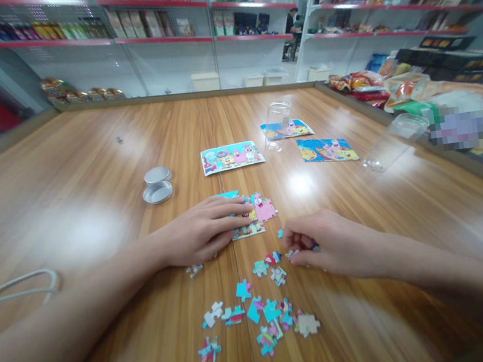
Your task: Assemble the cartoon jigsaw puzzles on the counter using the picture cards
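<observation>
My left hand lies flat, fingers stretched, on a partly joined jigsaw in the middle of the wooden table. To its right, my right hand has its fingers curled in a pinch around a small puzzle piece at the fingertips. Several loose pieces, mostly blue and pink, are scattered on the table just in front of both hands. One stray piece lies under my left wrist.
Two round metal lids sit left of centre. Three printed cartoon pictures lie further back, with a clear jar standing on one and another clear jar on its side. Shelves of goods line the walls; a white cable lies left.
</observation>
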Demonstrator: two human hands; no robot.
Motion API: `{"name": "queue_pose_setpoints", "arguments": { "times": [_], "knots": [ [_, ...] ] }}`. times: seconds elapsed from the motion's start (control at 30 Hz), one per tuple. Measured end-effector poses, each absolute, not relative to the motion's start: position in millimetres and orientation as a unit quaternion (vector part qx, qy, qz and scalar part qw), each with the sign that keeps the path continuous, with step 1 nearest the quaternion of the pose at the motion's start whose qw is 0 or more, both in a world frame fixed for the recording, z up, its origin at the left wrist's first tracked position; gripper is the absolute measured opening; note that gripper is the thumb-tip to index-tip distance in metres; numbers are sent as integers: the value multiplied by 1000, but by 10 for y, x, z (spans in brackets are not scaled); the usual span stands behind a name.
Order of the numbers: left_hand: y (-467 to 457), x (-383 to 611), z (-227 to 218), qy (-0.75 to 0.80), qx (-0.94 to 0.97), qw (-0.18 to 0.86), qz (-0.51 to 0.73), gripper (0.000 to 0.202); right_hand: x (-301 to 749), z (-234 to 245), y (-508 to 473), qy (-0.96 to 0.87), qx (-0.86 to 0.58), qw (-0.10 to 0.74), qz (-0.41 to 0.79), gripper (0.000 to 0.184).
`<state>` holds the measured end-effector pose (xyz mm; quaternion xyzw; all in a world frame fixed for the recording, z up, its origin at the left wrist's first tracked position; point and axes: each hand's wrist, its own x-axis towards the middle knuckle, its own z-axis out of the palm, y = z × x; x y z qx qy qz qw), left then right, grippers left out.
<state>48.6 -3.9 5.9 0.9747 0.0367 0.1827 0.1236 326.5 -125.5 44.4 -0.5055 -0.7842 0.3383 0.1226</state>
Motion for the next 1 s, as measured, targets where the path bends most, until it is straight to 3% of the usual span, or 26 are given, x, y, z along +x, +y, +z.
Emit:
{"name": "queue_pose_setpoints", "arguments": {
  "times": [0.1,0.23,0.43,0.7,1.0],
  "knots": [
    [-29,476,57,34,972,142,183,45,3298,395,-1178,-739,-541,172,363,11],
    [-36,472,86,32,974,142,173,46,3429,325,-1015,-778,-540,221,235,22],
    [-49,490,112,29,971,152,183,46,3515,270,-858,-802,-530,178,212,28],
    [-36,493,102,29,973,143,176,48,3473,265,-760,-799,-518,221,211,26],
    [-39,494,105,25,973,142,178,47,3525,228,-750,-790,-566,209,108,28]
  ]
}}
